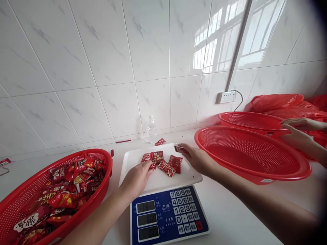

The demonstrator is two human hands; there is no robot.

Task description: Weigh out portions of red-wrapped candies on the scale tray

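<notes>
On a smooth white tray (pixel 127 173) with rounded corners, atop a flat blue-panelled scale (pixel 166 223), small red packets lie loosely grouped. Left: oval perforated red plastic basket (pixel 109 166) heaped with crinkled, glossy wrapped pieces (pixel 65 199). Right: two similar baskets (pixel 245 160), co-worker's hands (pixel 297 134) near the far one's rim. Clear bottle (pixel 151 130) stands near glossy marbled tile (pixel 109 44). Packets (pixel 166 168): flat, rectangular, shiny, some gold-lettered, one cream-and-red floral. Left hand (pixel 138 175) has fingers on packets left of tray centre; cannot tell if gripping. Right hand (pixel 195 157) pinches a small dark-red packet (pixel 178 149) at tray's far right corner.
</notes>
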